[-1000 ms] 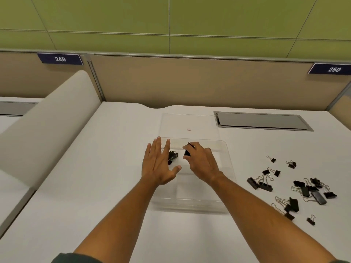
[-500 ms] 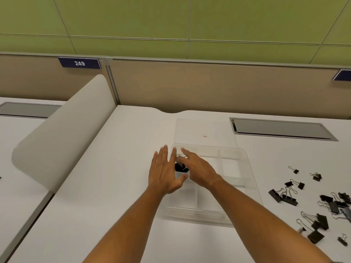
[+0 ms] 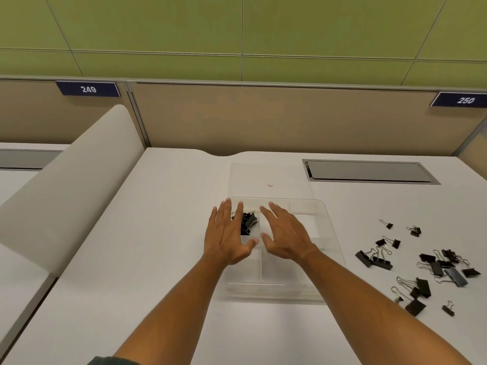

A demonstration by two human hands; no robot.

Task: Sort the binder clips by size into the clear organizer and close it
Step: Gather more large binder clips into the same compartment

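Observation:
A clear organizer with several compartments lies on the white desk, its lid flat open behind it. A small heap of black binder clips sits in its far-left compartment. My left hand lies flat with straight fingers at the organizer's left edge, partly covering that heap. Over the middle compartments my right hand spreads open and holds nothing. Several loose black binder clips of different sizes lie scattered on the desk to the right.
A grey cable hatch is set into the desk at the back right. A curved white divider rises on the left, and a tan partition runs along the back.
My right hand has let go of the black clip it carried; the clip now lies with the heap in the far-left compartment. The fingers have spread and the hand has drawn back to the right.

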